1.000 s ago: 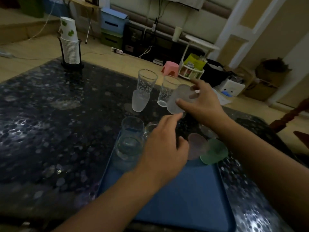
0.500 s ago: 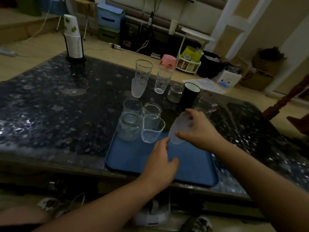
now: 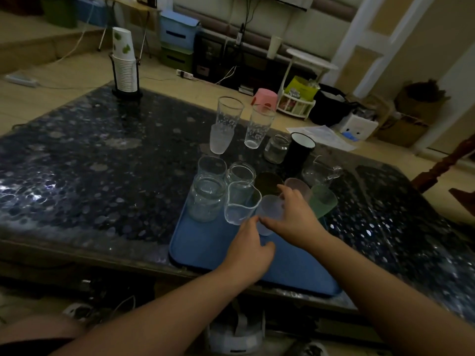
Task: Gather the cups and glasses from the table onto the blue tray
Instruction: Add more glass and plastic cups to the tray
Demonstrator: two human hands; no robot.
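Right hand (image 3: 295, 222) fingers clamped round frosted, translucent cup (image 3: 270, 214), upright over blue tray (image 3: 205, 242). Left hand (image 3: 249, 250) at 7 o'clock, fingers loosely curled, empty.

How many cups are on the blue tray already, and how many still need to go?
About seven vessels stand at the far end of the blue plastic tray, like the clear glass jar. The right hand is setting down a frosted white cup; the left hand hovers beside. Left on the table: two tall clear glasses, another frosted cup, a small jar, the black mug, a glass pitcher.
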